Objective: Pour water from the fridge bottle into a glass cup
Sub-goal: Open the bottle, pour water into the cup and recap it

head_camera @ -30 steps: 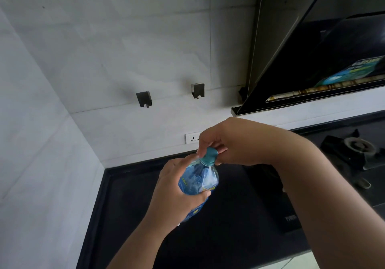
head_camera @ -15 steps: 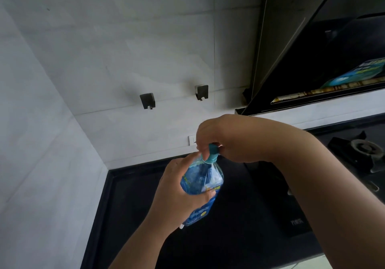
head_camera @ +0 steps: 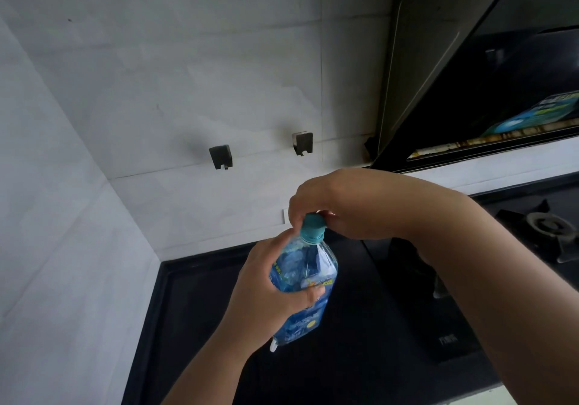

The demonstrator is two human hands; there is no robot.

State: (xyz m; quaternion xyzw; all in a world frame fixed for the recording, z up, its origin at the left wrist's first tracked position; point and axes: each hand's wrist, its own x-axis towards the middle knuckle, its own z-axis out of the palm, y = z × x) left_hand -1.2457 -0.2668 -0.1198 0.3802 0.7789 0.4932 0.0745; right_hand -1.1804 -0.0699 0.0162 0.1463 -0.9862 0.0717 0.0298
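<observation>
– Bottle [head_camera: 305, 282] first: where is it?
– Held in the air above the dark surface [head_camera: 200, 320], near the middle of the view. It is clear plastic with a blue label and leans a little, top toward the right.
– Which hand has it?
– Left hand [head_camera: 266, 298] grips the body, fingers wrapped round the back and the thumb pressed across the label at the front.
– And the other?
– Right hand [head_camera: 338, 207] comes in from the right and sits over the top, fingers curled tight round the teal cap [head_camera: 312, 228]. The cap sits on the neck; whether it is loosened I cannot tell.
– A glass cup?
– I cannot find one in this view.
– What lies around?
– Pale tiled wall [head_camera: 156, 69] behind, with two dark hooks [head_camera: 221, 156] fixed on it. To the right a black range hood [head_camera: 488, 69] slants out from the wall, and below it a gas burner [head_camera: 546, 226] sits on the black hob. Just behind the right hand's knuckles, a white wall socket [head_camera: 285, 216] shows at its edge
</observation>
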